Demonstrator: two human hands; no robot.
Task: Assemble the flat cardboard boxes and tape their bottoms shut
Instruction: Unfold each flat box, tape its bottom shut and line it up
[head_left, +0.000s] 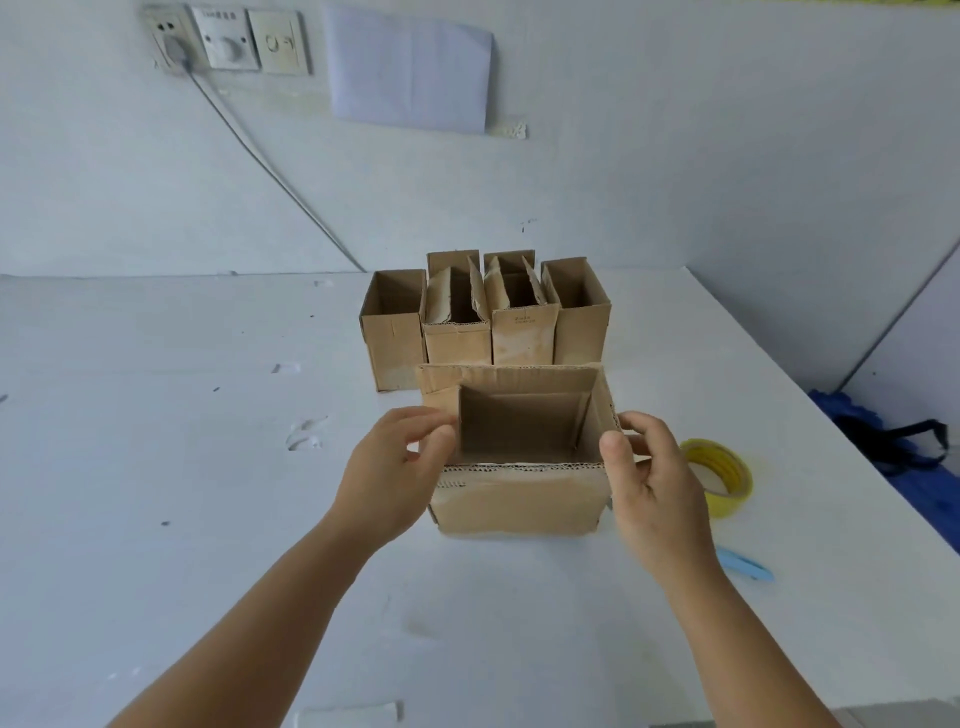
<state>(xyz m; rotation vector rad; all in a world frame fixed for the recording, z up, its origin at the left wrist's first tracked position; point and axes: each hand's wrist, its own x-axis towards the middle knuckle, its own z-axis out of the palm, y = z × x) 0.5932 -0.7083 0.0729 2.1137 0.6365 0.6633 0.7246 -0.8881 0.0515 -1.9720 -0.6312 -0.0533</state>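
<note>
Box (519, 467) stood open-side up at frame centre, in front of the row of done boxes (483, 317). My left hand (395, 467) had fingers loosely curled at its left flap, contact unclear; right hand (649, 473) pinched the right flap. Risk: uneven pull would skew the box or tear a flap. Tape (722, 475) sat just right, easy to knock.

Matt corrugated cardboard box (519, 499) — glossy tape roll (724, 475)
</note>
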